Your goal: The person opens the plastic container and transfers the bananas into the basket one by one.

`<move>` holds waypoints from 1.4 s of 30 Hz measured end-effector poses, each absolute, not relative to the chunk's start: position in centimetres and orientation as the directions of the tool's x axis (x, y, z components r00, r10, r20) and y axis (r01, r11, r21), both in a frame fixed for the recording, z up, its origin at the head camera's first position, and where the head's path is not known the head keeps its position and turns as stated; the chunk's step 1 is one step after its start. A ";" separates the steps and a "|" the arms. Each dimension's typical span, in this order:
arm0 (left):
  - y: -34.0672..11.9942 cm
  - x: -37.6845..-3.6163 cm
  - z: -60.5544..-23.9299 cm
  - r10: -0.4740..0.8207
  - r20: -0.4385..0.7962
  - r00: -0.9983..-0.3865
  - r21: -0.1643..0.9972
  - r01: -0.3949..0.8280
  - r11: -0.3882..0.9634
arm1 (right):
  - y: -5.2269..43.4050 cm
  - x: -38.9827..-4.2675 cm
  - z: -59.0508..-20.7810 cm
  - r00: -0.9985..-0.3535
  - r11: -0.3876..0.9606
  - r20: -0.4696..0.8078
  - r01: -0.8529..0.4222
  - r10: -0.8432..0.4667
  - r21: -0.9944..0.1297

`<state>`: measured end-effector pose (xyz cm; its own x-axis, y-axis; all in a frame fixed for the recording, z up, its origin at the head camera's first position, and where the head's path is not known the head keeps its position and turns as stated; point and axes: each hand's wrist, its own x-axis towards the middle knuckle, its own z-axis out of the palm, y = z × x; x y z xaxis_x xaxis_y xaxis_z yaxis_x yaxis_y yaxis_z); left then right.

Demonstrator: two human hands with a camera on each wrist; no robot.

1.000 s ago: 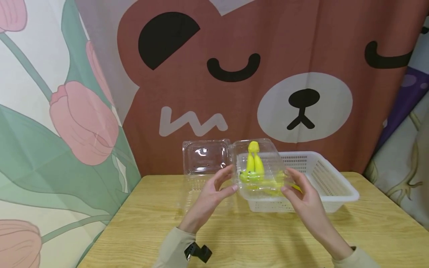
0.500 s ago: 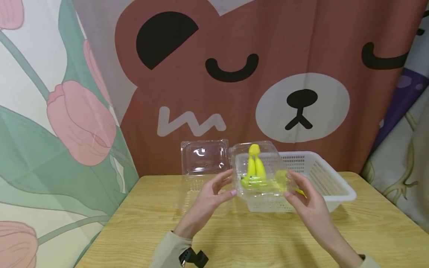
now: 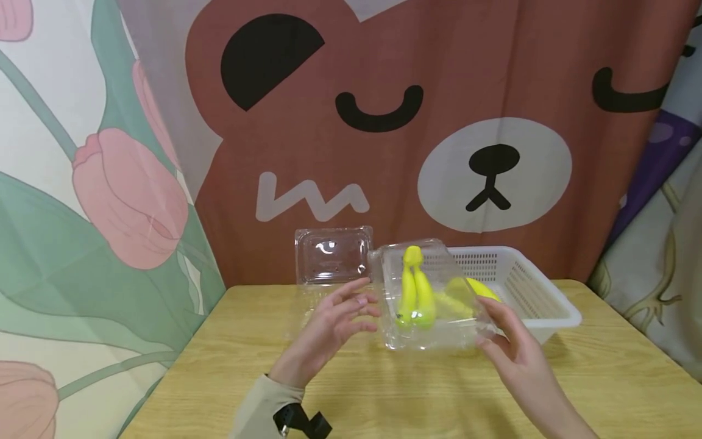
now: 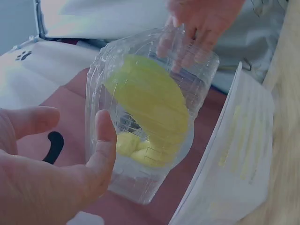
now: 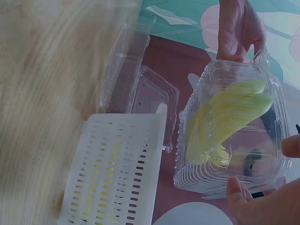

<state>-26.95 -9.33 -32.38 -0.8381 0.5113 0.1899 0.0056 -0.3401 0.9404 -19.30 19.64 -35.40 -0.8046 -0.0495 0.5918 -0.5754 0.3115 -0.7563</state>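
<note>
Since a moment ago the clear clamshell box [image 3: 428,305] with the bananas [image 3: 415,292] has tipped down toward the table [image 3: 219,378] and slid leftward, off the white basket [image 3: 543,292] behind it. My right hand [image 3: 515,353] grips the box at its right end, fingers curled on the plastic. My left hand [image 3: 329,323] sits just off the box's left side, fingers relaxed and spread, holding nothing; whether a fingertip touches the plastic, I cannot tell. Beyond my left hand stands a second, open clamshell [image 3: 331,256].
</note>
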 end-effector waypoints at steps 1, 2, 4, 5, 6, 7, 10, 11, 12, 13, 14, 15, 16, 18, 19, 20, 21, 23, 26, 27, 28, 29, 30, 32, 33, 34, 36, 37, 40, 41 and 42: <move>-9.3 -27.0 -32.4 0.515 0.176 -0.839 0.939 -0.015 -0.344 | 19.6 -19.1 -35.5 -0.806 0.314 0.591 -0.574 -0.049 -0.756; -9.2 -27.0 -32.5 0.520 0.163 -0.839 0.937 -0.032 -0.347 | 19.7 -18.9 -35.6 -0.806 0.314 0.590 -0.573 -0.049 -0.757; -9.1 -27.0 -32.6 0.528 0.141 -0.837 0.936 -0.061 -0.347 | 19.7 -18.6 -35.9 -0.806 0.314 0.590 -0.573 -0.047 -0.757; -9.0 -27.0 -32.7 0.531 0.132 -0.837 0.936 -0.071 -0.344 | 19.8 -18.4 -36.0 -0.807 0.307 0.589 -0.573 -0.048 -0.760; -8.9 -27.0 -32.7 0.532 0.123 -0.837 0.936 -0.080 -0.343 | 19.9 -18.2 -36.2 -0.806 0.300 0.590 -0.575 -0.049 -0.761; -8.8 -26.9 -32.8 0.531 0.114 -0.839 0.937 -0.087 -0.338 | 19.9 -18.1 -36.3 -0.803 0.292 0.594 -0.581 -0.051 -0.760; -8.6 -26.8 -32.9 0.523 0.096 -0.847 0.940 -0.096 -0.327 | 20.0 -17.8 -36.7 -0.789 0.286 0.611 -0.600 -0.060 -0.747; -8.5 -26.7 -32.9 0.521 0.094 -0.848 0.942 -0.092 -0.321 | 20.1 -17.7 -36.7 -0.786 0.294 0.616 -0.604 -0.061 -0.741; -8.5 -26.7 -32.9 0.519 0.093 -0.849 0.944 -0.090 -0.317 | 20.1 -17.6 -36.8 -0.785 0.310 0.616 -0.601 -0.059 -0.736; -8.4 -26.6 -33.0 0.518 0.092 -0.850 0.946 -0.089 -0.313 | 20.1 -17.6 -36.8 -0.784 0.324 0.619 -0.600 -0.053 -0.731; -8.4 -26.5 -33.0 0.519 0.093 -0.850 0.947 -0.086 -0.309 | 20.2 -17.5 -36.9 -0.787 0.336 0.616 -0.593 -0.047 -0.732; -8.4 -26.5 -33.1 0.521 0.093 -0.848 0.948 -0.085 -0.307 | 20.3 -17.4 -36.9 -0.788 0.340 0.614 -0.589 -0.040 -0.733; -8.4 -26.4 -33.2 0.524 0.092 -0.847 0.949 -0.084 -0.304 | 20.3 -17.3 -36.9 -0.793 0.343 0.609 -0.580 -0.029 -0.739; -8.4 -26.2 -33.4 0.532 0.088 -0.842 0.949 -0.091 -0.300 | 20.6 -17.2 -37.0 -0.809 0.339 0.587 -0.555 -0.009 -0.759; -8.3 -26.0 -33.5 0.536 0.086 -0.840 0.949 -0.094 -0.300 | 20.7 -17.2 -37.0 -0.815 0.330 0.579 -0.547 0.000 -0.770; -8.3 -25.9 -33.6 0.541 0.086 -0.837 0.949 -0.096 -0.299 | 20.8 -17.2 -37.0 -0.823 0.324 0.567 -0.535 0.008 -0.780; -8.3 -25.8 -33.7 0.546 0.086 -0.833 0.949 -0.099 -0.300 | 21.0 -17.2 -37.0 -0.836 0.311 0.549 -0.519 0.012 -0.796; -8.3 -25.5 -33.9 0.557 0.085 -0.826 0.949 -0.102 -0.297 | 21.4 -17.2 -37.1 -0.871 0.310 0.491 -0.459 0.029 -0.833; -8.3 -25.1 -34.1 0.575 0.086 -0.813 0.955 -0.096 -0.279 | 22.0 -17.2 -37.2 -0.921 0.322 0.385 -0.349 0.055 -0.880; -8.3 -24.9 -34.1 0.581 0.087 -0.809 0.959 -0.090 -0.268 | 22.2 -17.2 -37.3 -0.933 0.319 0.356 -0.321 0.058 -0.892; -8.2 -24.7 -34.2 0.586 0.088 -0.806 0.963 -0.081 -0.257 | 22.4 -17.2 -37.3 -0.942 0.319 0.331 -0.296 0.061 -0.900; -8.2 -24.6 -34.2 0.589 0.089 -0.803 0.967 -0.072 -0.245 | 22.6 -17.2 -37.4 -0.949 0.308 0.311 -0.279 0.059 -0.909; -8.2 -24.4 -34.2 0.592 0.091 -0.801 0.971 -0.062 -0.233 | 22.7 -17.2 -37.4 -0.955 0.291 0.292 -0.264 0.054 -0.919; -8.1 -24.1 -34.2 0.604 0.100 -0.791 0.975 -0.043 -0.219 | 23.0 -17.1 -37.4 -0.963 0.291 0.265 -0.242 0.042 -0.926; -8.1 -23.9 -34.3 0.612 0.105 -0.784 0.975 -0.039 -0.217 | 23.1 -17.0 -37.4 -0.966 0.292 0.255 -0.233 0.037 -0.928; -8.1 -23.8 -34.3 0.620 0.108 -0.777 0.976 -0.034 -0.214 | 23.2 -17.0 -37.4 -0.971 0.299 0.237 -0.215 0.037 -0.930; -8.0 -23.3 -34.3 0.638 0.110 -0.762 0.979 -0.027 -0.202 | 23.4 -16.9 -37.2 -0.977 0.327 0.208 -0.184 0.040 -0.927; -7.9 -23.1 -34.3 0.649 0.112 -0.753 0.980 -0.024 -0.197 | 23.5 -16.8 -37.1 -0.980 0.341 0.194 -0.168 0.042 -0.925; -7.7 -22.5 -34.4 0.678 0.108 -0.727 0.986 -0.006 -0.164 | 23.7 -16.6 -36.9 -0.989 0.351 0.141 -0.114 0.053 -0.929; -7.6 -22.4 -34.5 0.688 0.107 -0.718 0.988 0.001 -0.153 | 23.7 -16.6 -36.8 -0.992 0.352 0.117 -0.089 0.058 -0.932; -7.6 -22.3 -34.6 0.697 0.107 -0.709 0.989 0.006 -0.146 | 23.8 -16.6 -36.7 -0.994 0.356 0.090 -0.062 0.064 -0.933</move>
<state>-22.28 -7.59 -34.57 -0.7089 0.6972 0.1070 0.0057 -0.1461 0.9893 -16.62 23.76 -36.69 -0.9939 0.0639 0.0904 -0.0620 0.3557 -0.9325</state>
